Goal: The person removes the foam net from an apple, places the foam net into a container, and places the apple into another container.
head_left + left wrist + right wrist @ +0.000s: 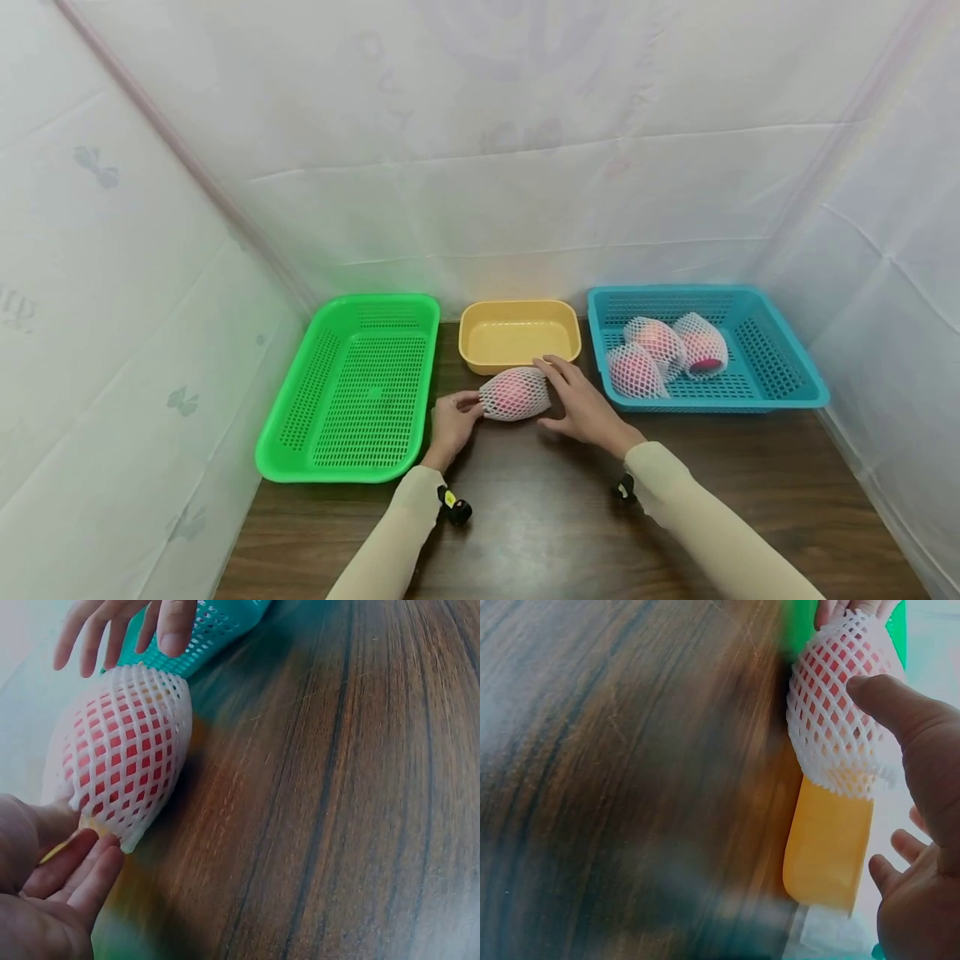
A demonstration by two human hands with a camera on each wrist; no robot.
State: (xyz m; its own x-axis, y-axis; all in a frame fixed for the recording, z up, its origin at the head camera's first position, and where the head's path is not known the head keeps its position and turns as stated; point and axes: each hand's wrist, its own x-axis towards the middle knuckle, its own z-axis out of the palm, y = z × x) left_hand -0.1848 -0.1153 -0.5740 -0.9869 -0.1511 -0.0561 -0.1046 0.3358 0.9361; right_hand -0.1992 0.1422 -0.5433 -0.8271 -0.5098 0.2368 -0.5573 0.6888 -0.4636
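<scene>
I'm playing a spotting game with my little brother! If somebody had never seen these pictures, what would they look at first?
Probably the pink thing in a white net in the middle, with the left hand pinching one end and the right hand beside the other. Next, maybe the bright green basket on the left and the blue basket on the right, holding three more netted things.

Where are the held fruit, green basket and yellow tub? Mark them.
Held fruit [124, 754]: left wrist view, netted middle.
Green basket [363, 404]: head view, slotted floor.
Yellow tub [519, 339]: head view, inside floor.
</scene>
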